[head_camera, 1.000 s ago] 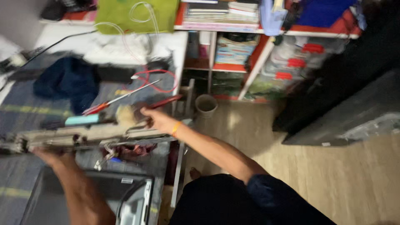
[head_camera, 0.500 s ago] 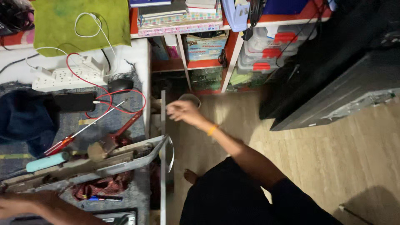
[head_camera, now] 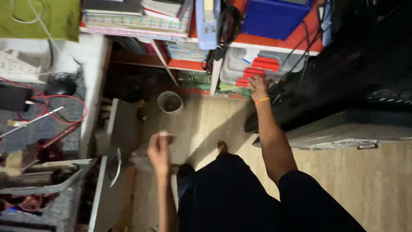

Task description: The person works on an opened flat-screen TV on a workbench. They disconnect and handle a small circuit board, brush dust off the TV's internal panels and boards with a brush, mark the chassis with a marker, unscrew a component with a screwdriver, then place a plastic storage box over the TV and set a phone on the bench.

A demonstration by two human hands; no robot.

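A: Right hand [head_camera: 259, 87] reaches far out to the low shelf, wrist band visible. Fingers rest on the clear plastic storage box [head_camera: 246, 71] with red latches, on the bottom shelf under the orange-red board. Hand looks laid flat on the box's front, around the red latch; whether it pinches the latch, I cannot tell.

B: And the left?

A: Left hand [head_camera: 159, 148] hangs lower, over the wooden floor [head_camera: 343, 180], just beside the grey drawer front [head_camera: 122, 124]. Fingers curled closed around something small and pale at the tips. Too blurred to name it.

B: Where does the box sit?

A: In its shelf slot, between the white upright and the dark cabinet [head_camera: 343, 86] on the right. Not pulled out as far as I can see. Lid on, latches look shut.

B: So how far along?

A: Early, I judge. Contact made with the box; opening or drawing it out is left.

B: Surroundings?

A: Small round cup [head_camera: 170, 102] on the floor near the shelf foot, well apart from both hands. Tabletop [head_camera: 92, 60] on the left carries red wires [head_camera: 51, 101] and a white power strip [head_camera: 15, 64]. A grey tray [head_camera: 51, 187] of tools sits at lower left.
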